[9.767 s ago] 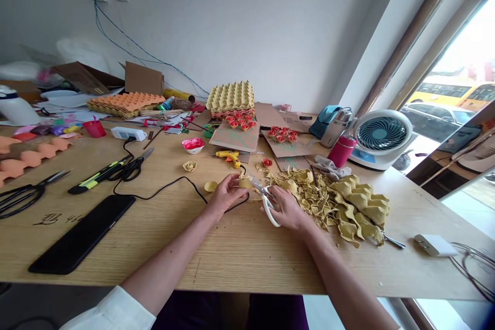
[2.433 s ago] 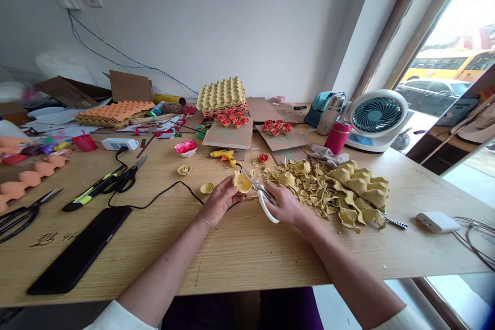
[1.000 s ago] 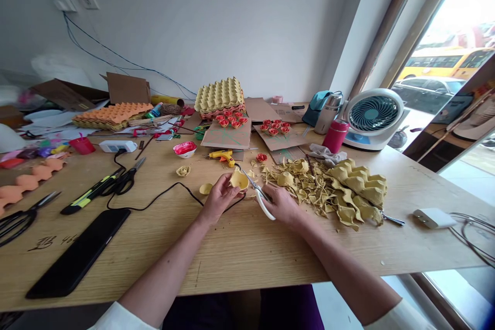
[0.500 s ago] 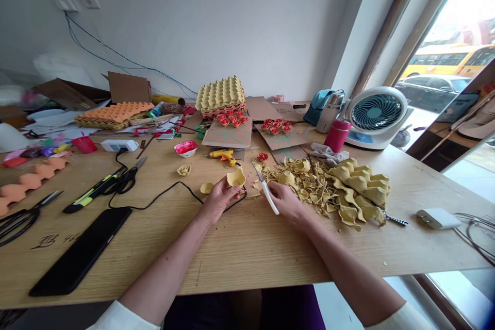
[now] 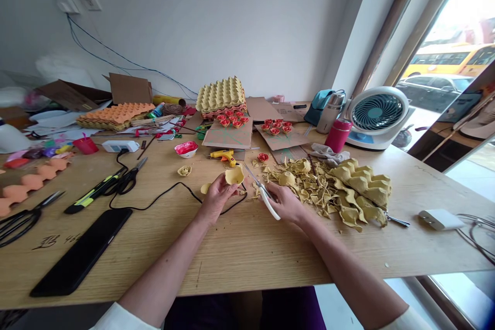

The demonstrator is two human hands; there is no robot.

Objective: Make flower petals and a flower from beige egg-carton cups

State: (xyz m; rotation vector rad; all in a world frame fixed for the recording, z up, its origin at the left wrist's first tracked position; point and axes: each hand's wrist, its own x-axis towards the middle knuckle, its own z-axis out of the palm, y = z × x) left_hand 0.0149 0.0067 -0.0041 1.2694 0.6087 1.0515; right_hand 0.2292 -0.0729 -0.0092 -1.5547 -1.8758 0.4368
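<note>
My left hand (image 5: pixel 215 199) pinches a yellow egg-carton cup (image 5: pixel 234 175) and holds it just above the wooden table (image 5: pixel 247 247). My right hand (image 5: pixel 285 203) grips white-handled scissors (image 5: pixel 262 194), blades pointing up-left toward the cup, a small gap between them. Another cut yellow cup (image 5: pixel 206 188) lies by my left hand. A heap of yellow carton scraps (image 5: pixel 309 185) and a torn yellow egg tray (image 5: pixel 363 191) lie right of my right hand.
A yellow glue gun (image 5: pixel 225 155) with black cord, a red-paint bowl (image 5: pixel 184 148), a black phone (image 5: pixel 81 252), black scissors (image 5: pixel 127 178), a utility knife (image 5: pixel 91 195), stacked egg trays (image 5: pixel 221 95), red paper roses on cardboard (image 5: pixel 232 119), a fan (image 5: pixel 377 116) and a red bottle (image 5: pixel 337 135).
My left hand has lifted and turned the yellow cup. The scissors came away from the cup and their blades swung up, then came back toward it.
</note>
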